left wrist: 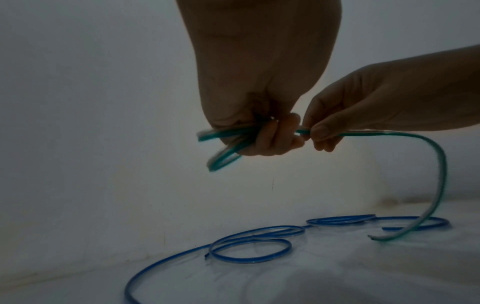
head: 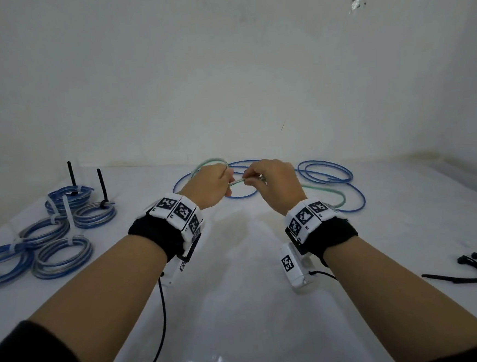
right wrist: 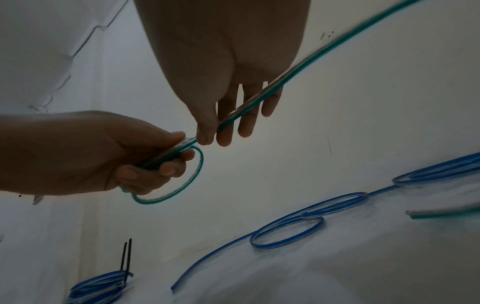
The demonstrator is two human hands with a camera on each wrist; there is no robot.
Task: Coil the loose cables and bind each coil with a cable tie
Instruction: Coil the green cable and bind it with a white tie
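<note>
Both hands are raised above the white table [head: 241, 309], working the green cable [left wrist: 439, 156]. The left hand [head: 212, 187] has its fingers curled round the gathered turns, with one finished loop hanging below its knuckles in the right wrist view. The right hand [head: 274, 182] pinches the same cable between thumb and forefinger, just beside the left fingertips, while its other fingers [right wrist: 245, 125] lie nearly straight along the run. From the right hand the cable arcs outward and drops to the table, where its free end rests near the loose blue cable [left wrist: 249, 250].

Assessment: the cable appears light and springy. It holds a smooth arch unsupported, so it is moderately stiff and will tend to unwind if the gathered turns are released. The sheath looks glossy and is probably slick, so a light pinch may let it slide, which suits feeding but not holding. The sound grip is at the crossing point of the loops, inside the left fist; the feeding hand should take it close to that point.

To the far side of the left forearm lie the bound coils [head: 60, 252], already tied. Spare black cable ties [head: 467, 272] lie outboard of the right forearm, well apart from the hand. The blue cable remains uncoiled beyond both hands.
</note>
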